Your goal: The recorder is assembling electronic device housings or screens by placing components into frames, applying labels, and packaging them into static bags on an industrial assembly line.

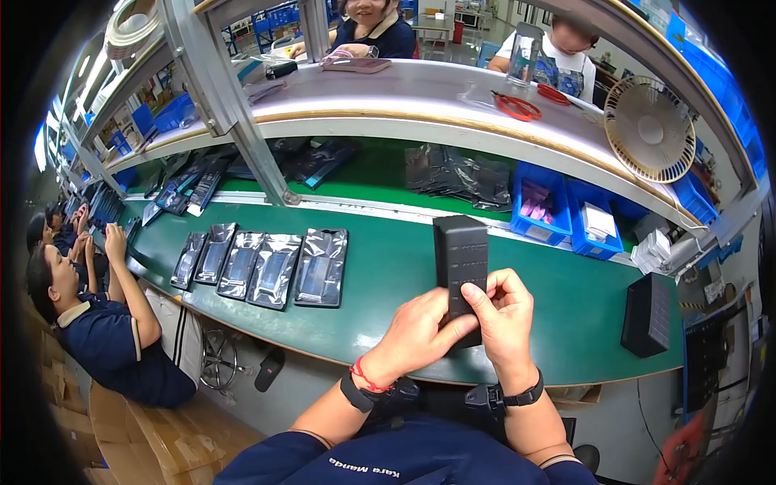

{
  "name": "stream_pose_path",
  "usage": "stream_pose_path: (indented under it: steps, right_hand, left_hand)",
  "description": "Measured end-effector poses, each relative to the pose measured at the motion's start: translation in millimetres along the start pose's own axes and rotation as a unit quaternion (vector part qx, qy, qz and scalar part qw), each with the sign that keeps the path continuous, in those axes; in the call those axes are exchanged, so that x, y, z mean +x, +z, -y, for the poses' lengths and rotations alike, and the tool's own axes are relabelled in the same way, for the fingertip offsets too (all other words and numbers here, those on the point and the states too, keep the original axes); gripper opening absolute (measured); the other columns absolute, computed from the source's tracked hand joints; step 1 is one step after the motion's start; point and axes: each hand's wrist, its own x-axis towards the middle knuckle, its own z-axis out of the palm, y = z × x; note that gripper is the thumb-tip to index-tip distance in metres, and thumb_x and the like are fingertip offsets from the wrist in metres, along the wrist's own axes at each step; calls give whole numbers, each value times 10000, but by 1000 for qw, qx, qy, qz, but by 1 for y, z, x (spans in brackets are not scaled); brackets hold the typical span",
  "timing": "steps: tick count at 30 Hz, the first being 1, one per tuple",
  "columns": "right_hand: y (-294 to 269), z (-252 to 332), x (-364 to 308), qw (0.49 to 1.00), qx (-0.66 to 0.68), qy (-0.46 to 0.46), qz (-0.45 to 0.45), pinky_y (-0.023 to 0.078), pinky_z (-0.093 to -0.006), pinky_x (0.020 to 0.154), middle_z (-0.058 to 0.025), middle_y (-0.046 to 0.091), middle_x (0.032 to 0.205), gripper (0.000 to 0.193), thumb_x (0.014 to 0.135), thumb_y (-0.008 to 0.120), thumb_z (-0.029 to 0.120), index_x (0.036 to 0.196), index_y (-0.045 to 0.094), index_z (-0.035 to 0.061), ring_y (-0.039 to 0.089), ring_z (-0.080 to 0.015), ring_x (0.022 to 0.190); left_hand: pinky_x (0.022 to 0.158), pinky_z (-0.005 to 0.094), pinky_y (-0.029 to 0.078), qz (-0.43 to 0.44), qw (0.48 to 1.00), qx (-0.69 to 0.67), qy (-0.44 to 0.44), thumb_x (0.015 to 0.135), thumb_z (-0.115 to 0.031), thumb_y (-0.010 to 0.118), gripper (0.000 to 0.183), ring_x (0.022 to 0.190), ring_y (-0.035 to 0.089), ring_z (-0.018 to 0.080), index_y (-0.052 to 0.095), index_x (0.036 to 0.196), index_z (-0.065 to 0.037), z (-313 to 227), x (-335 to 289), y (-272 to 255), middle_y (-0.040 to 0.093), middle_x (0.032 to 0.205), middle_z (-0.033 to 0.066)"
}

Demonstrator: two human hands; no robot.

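In front of my chest I hold a tall black box-shaped block [465,250], its face marked with rows of short slits. My left hand [412,331] is closed round its lower left side, the thumb across the front. My right hand [505,315] pinches its lower right side, with the thumb pressed on the face. The lower part is partly hidden by my fingers. To the left, several clear-fronted black pouches [322,267] lie in a row on the green tabletop [380,291]. A similar black block [649,315] stands at the table's right end.
Blue bins [540,202] with pink and white items stand under the shelf [364,101], beside a pile of dark bags [461,178]. The shelf carries red-handled scissors [516,107] and a fan [650,129]. A co-worker [113,339] sits at left; others face me across the shelf.
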Motion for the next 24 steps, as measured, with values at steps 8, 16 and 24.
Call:
stream_pose_path:
  steps: [8,16,24]
  right_hand:
    - [14,-4,-7,999,10,0,-44,401,-179,593,34,505,741,214,800,714,45,769,503,57,450,-30,665]
    - [7,-17,-11,996,80,-1,-50,418,-179,624,29,528,748,182,816,691,27,800,511,50,461,-22,673]
    - [-22,-34,-8,979,158,71,-104,387,-189,609,49,526,735,161,852,656,55,772,521,93,451,-23,656]
  left_hand:
    - [516,418,354,-58,995,-78,-36,939,-189,499,277,584,449,374,397,755,-10,6,8,-17,435,638,172]
    - [479,375,337,-40,994,-100,-35,929,-190,518,319,507,385,300,404,691,-9,4,10,-13,404,582,152]
    - [473,258,264,-174,969,-115,-128,939,-120,520,371,571,276,41,375,608,-39,1,0,-13,323,572,-59]
